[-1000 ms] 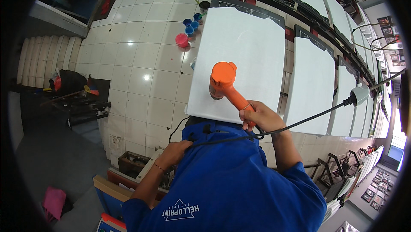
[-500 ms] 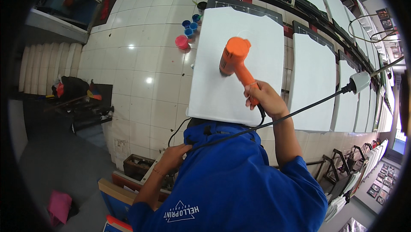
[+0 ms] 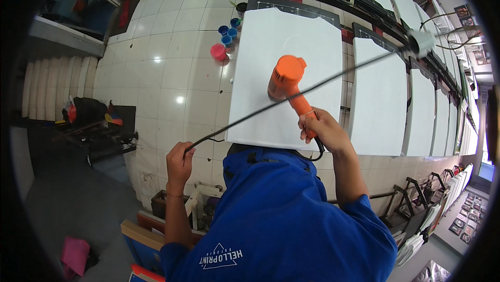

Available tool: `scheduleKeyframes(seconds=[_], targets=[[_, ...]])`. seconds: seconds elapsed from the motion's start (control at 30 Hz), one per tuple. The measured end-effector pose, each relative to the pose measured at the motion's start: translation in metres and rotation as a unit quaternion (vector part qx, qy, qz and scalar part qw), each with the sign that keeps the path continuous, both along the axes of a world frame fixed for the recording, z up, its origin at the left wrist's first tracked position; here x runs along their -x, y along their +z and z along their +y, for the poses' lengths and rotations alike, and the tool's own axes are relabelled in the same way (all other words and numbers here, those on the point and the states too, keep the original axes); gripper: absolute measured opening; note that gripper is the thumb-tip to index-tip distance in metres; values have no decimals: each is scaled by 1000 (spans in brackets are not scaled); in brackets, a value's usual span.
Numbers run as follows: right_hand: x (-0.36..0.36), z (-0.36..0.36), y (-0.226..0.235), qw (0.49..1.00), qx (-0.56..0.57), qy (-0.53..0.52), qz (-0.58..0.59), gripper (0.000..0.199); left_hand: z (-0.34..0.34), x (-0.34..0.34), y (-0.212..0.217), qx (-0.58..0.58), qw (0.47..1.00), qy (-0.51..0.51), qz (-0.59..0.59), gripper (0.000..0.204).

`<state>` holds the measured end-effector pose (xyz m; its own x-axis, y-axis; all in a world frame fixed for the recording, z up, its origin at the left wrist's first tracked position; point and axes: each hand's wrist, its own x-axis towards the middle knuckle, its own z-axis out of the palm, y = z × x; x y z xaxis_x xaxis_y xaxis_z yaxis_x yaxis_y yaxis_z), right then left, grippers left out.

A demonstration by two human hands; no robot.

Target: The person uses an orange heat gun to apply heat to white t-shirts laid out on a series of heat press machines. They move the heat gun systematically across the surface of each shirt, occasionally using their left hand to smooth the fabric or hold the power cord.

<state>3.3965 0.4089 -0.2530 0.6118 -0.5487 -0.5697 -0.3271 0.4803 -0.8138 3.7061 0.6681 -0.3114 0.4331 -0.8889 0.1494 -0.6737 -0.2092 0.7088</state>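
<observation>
An orange heat gun [image 3: 289, 69] is in my right hand [image 3: 326, 129], whose fingers wrap round the handle. Its nozzle points down over a white shirt [image 3: 255, 94] stretched on a flat board in front of me. Off to the left, my left hand [image 3: 180, 163] is closed on a black power cord [image 3: 239, 120]. Pulled taut, the cord slants up to the right, passing above the shirt and across the heat gun in view, toward a pale plug socket [image 3: 421, 43] hanging at the upper right.
More boards with white shirts [image 3: 379, 99] stand in a row to the right. Several cups of blue ink [image 3: 227, 40] and a pink cup [image 3: 218, 52] are beyond the board's left edge. Wooden frames [image 3: 140, 237] lean at the lower left.
My left hand has moved left and up from my waist, drawing the cord across the shirt. The plug socket has swung up and left. The heat gun has come slightly nearer me.
</observation>
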Motion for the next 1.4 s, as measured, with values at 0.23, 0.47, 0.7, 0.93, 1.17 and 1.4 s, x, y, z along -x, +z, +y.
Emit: scheduleKeyframes(seconds=[0.23, 0.47, 0.7, 0.93, 1.17, 1.4], targets=[[10, 9, 3, 1000, -18, -13, 12, 30, -61, -5, -26, -3, 993, 103, 56, 23], [27, 19, 13, 997, -45, 28, 51, 28, -126, -2, -70, 5, 988, 99, 115, 25], [-8, -22, -2, 998, 46, -41, 6, 32, -161, -6, -91, -45, 987, 77, 134, 36], [-15, -24, -2, 997, 40, -62, 23, 32, -183, -16, -108, -18, 988, 77, 129, 39], [26, 36, 23, 996, -56, -41, 58, 29, -219, -23, -126, -22, 996, 35, 82, 34], [19, 41, 10, 995, -36, -80, 50, 28, -252, -4, -141, 3, 998, 5, 56, 29]])
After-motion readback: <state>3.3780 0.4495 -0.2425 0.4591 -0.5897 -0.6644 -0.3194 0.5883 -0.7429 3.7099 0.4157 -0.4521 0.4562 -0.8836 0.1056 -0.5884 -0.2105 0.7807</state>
